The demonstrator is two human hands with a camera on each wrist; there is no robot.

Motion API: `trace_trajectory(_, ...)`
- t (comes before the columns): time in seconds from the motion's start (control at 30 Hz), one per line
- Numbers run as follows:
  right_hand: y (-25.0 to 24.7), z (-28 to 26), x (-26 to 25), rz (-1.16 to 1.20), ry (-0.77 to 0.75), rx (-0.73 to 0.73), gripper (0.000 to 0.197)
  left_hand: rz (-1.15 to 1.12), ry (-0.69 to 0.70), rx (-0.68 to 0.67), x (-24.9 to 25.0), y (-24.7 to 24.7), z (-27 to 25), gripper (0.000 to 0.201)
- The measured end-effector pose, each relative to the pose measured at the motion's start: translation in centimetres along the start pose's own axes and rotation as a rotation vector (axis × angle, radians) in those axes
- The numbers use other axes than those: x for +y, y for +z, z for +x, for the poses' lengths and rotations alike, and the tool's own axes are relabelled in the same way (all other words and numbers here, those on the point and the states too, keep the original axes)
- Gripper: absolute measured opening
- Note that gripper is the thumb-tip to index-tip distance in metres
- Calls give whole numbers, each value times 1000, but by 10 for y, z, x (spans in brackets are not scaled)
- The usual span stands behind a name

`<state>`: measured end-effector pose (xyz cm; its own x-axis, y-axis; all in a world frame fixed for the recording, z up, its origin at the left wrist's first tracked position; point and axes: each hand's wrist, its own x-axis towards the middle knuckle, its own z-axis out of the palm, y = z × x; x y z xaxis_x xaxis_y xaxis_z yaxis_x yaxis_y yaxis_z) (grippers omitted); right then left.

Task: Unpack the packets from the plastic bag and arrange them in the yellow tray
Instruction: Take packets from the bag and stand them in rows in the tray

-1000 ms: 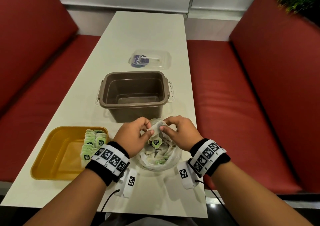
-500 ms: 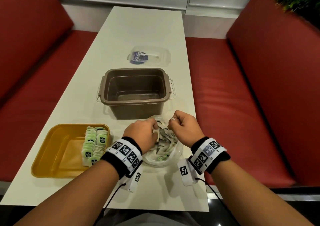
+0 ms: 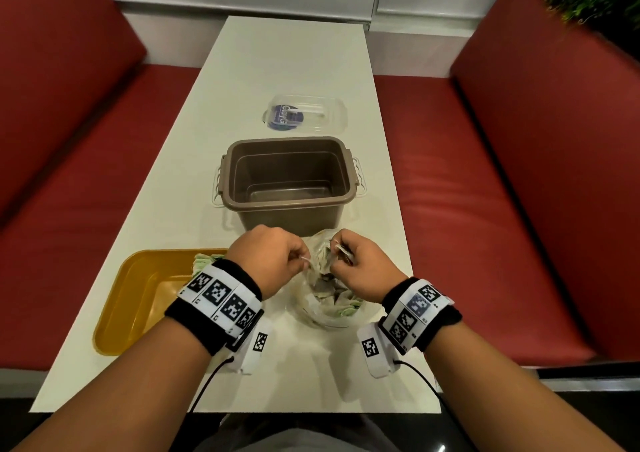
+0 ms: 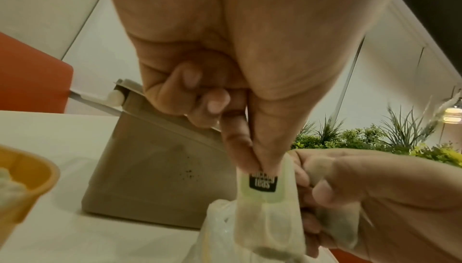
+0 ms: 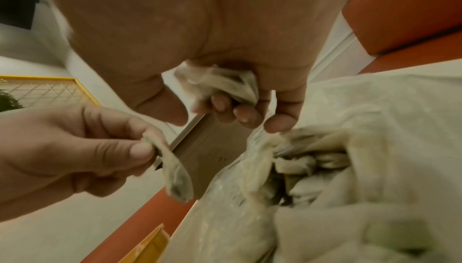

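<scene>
The clear plastic bag point(image 3: 325, 308) full of tea packets point(image 5: 312, 168) lies on the white table, just in front of the brown tub. My left hand point(image 3: 304, 259) is above the bag's left side and pinches one packet point(image 4: 262, 182) with a black label between thumb and forefinger. My right hand point(image 3: 337, 249) is above the bag's mouth with its fingers curled round a small bunch of packets point(image 5: 225, 85). The yellow tray point(image 3: 138, 299) sits to the left. A row of packets point(image 3: 204, 261) stands along its right side, partly hidden by my left wrist.
An empty brown tub point(image 3: 287, 181) stands right behind the bag and hands. Its clear lid point(image 3: 304, 114) lies farther back. Red bench seats point(image 3: 485, 209) run along both sides of the narrow table point(image 3: 294, 53). The table's near edge is under my forearms.
Both hands dipped into the bag as fists, then rose and drew apart. Now the left pinches a single packet clear of the bag and the right holds a bunch.
</scene>
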<state>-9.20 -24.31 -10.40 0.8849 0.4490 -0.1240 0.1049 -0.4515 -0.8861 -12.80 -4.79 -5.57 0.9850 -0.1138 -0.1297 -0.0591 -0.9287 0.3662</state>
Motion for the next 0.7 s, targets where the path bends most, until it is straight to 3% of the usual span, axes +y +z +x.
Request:
trace_trajectory(0.13, 17, -2, -19, -55, -101, -21, 23, 48, 39, -7, -9, -13, -8, 13)
trace_trajectory(0.27, 38, 0, -35, -55, -136, -26, 22, 51, 72, -24, -20, -30, -20, 14)
trace_trajectory(0.4, 58, 6, -53, -97, -179, -26, 7, -1, 104, 3, -34, -50, -35, 12)
trace_trajectory(0.5, 73, 10, -64, -91, -166, -48, 5, -16, 108, 50, -47, -61, -43, 11)
trace_trajectory(0.7, 108, 17, -84, -102, -163, -97, 10, -85, 65, 12, -82, -71, -62, 13)
